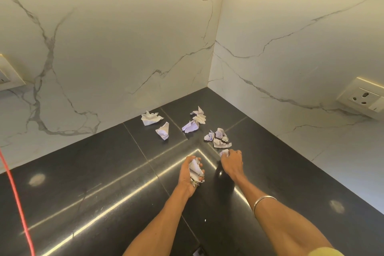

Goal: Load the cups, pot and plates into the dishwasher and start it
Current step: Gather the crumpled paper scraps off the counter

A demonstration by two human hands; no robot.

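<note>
Crumpled paper wads (196, 169) on glossy black countertop (93, 183)

Both arms reach out over a glossy black countertop (99, 183) in a corner of white marble-veined wall (108, 48), and the left hand (190, 172) grips a wad of crumpled paper (195, 169) in its curled fingers. The right hand (232, 162), ring on one finger and a metal bangle (264, 200) on the wrist, pinches a small paper scrap (224, 153) right at the countertop. More crumpled paper balls (191, 125) lie scattered towards the corner, a socket (363, 97) sits on the right wall, and an orange cord (18, 203) runs down the left edge.
</note>
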